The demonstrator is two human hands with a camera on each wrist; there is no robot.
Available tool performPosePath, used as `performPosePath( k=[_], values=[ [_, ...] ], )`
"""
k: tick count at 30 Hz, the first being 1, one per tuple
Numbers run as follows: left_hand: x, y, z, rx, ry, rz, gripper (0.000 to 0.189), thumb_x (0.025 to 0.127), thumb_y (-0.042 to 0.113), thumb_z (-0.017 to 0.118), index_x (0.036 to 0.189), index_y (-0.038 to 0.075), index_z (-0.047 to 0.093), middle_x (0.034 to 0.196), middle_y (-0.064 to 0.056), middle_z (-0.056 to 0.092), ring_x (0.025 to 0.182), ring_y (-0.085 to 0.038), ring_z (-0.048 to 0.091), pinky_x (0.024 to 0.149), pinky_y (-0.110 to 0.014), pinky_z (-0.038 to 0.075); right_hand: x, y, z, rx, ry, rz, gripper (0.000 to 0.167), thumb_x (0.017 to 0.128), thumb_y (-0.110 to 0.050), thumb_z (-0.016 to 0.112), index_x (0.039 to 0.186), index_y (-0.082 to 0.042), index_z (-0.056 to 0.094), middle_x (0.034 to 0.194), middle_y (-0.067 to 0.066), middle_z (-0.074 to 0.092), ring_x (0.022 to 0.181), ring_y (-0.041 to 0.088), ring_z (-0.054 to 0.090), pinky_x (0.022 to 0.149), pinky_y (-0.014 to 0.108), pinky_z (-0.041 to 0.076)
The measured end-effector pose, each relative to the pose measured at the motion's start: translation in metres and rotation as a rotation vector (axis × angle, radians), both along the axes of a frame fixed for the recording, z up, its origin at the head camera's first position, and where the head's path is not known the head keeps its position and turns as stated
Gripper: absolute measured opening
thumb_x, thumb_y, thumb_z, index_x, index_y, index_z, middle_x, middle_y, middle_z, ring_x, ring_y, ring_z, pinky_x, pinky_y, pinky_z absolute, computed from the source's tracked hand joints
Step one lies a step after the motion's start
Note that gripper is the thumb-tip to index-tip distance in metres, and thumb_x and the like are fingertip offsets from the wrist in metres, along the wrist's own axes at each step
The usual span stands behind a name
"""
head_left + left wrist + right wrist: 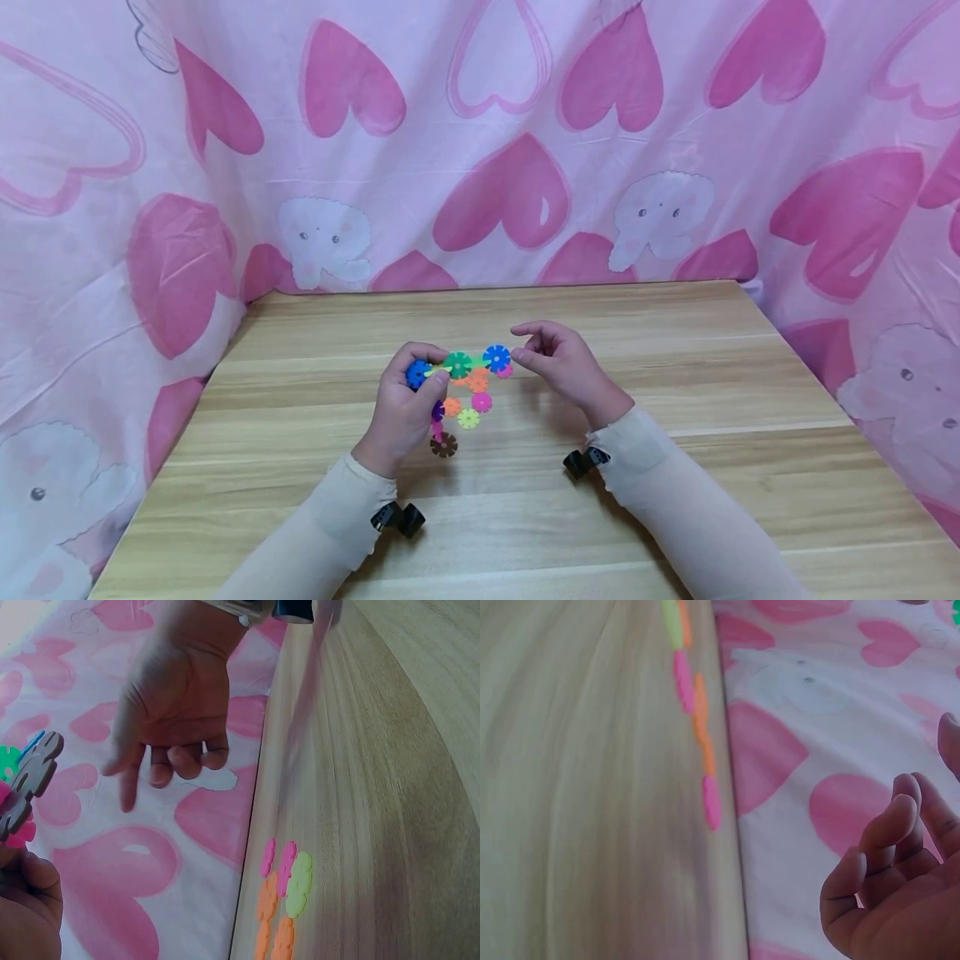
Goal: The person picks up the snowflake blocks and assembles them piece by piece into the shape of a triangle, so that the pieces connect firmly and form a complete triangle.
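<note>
My left hand (408,404) grips a joined piece made of notched plastic discs, held above the table. Along its top run a blue disc by the fingers, a green disc (458,365) and another blue disc (497,358), with light green ones between. Lower down are a purple disc, a pink one and a brown disc (443,445). In the left wrist view the brown disc (34,780) shows edge-on. My right hand (558,362) is just right of the far blue disc, its fingers loosely bent; the right wrist view shows nothing between them.
Several loose discs lie on the wooden table (675,500) beneath the held piece: orange, pink (482,402) and yellow-green (468,418). A pink heart-patterned cloth (495,267) hangs behind the table and at both sides. Each wrist carries a small black camera.
</note>
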State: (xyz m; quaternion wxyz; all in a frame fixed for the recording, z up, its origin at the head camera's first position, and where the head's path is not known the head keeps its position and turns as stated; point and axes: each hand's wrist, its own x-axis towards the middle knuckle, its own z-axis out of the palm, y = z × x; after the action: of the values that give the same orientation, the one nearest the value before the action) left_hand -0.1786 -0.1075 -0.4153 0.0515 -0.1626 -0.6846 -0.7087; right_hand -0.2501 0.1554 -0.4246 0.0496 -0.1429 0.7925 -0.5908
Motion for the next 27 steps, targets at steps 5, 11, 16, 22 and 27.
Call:
performPosePath(
  k=[5,11,16,22,27],
  values=[
    [-0.001,0.0,-0.001,0.004,0.02,-0.003,0.02,0.105,0.009,0.058,0.125,0.008,0.057,0.106,-0.007,0.052,0.078,-0.016,0.05,0.065,-0.021,0.051,-0.013,0.002,-0.006,0.086,-0.048,0.01,0.037,0.097,-0.025,0.078,0.132,-0.016,0.071,0.095,0.01,0.064,0.087,0.027,0.057,0.072,0.03,0.051],
    [-0.002,0.0,-0.001,-0.002,0.019,0.005,0.02,0.105,0.009,0.058,0.125,0.007,0.057,0.108,-0.007,0.052,0.079,-0.016,0.051,0.066,-0.021,0.051,-0.026,0.003,-0.011,0.166,-0.105,0.054,0.039,0.096,-0.021,0.078,0.133,-0.012,0.071,0.094,0.01,0.065,0.083,0.025,0.057,0.066,0.03,0.049],
    [-0.001,-0.001,0.0,-0.008,0.015,0.005,0.02,0.105,0.01,0.058,0.125,0.007,0.057,0.106,-0.007,0.052,0.079,-0.016,0.051,0.067,-0.022,0.052,-0.034,0.0,-0.012,0.251,-0.138,0.064,0.033,0.095,-0.02,0.079,0.127,-0.02,0.074,0.094,0.011,0.064,0.077,0.026,0.057,0.061,0.031,0.049],
    [-0.001,-0.001,0.0,0.001,0.013,0.006,0.02,0.105,0.008,0.058,0.125,0.007,0.057,0.112,-0.007,0.053,0.081,-0.016,0.051,0.068,-0.021,0.052,-0.038,-0.005,-0.01,0.338,-0.187,0.059,0.031,0.093,-0.023,0.079,0.124,-0.024,0.076,0.094,0.011,0.065,0.076,0.026,0.057,0.063,0.032,0.048],
    [-0.001,-0.001,0.002,0.004,0.008,0.003,0.02,0.105,0.009,0.058,0.125,0.007,0.057,0.113,-0.007,0.052,0.082,-0.017,0.051,0.068,-0.021,0.052,-0.04,-0.008,-0.01,0.367,-0.235,0.078,0.031,0.093,-0.022,0.079,0.124,-0.023,0.076,0.095,0.013,0.067,0.076,0.028,0.057,0.063,0.032,0.049]
  ],
)
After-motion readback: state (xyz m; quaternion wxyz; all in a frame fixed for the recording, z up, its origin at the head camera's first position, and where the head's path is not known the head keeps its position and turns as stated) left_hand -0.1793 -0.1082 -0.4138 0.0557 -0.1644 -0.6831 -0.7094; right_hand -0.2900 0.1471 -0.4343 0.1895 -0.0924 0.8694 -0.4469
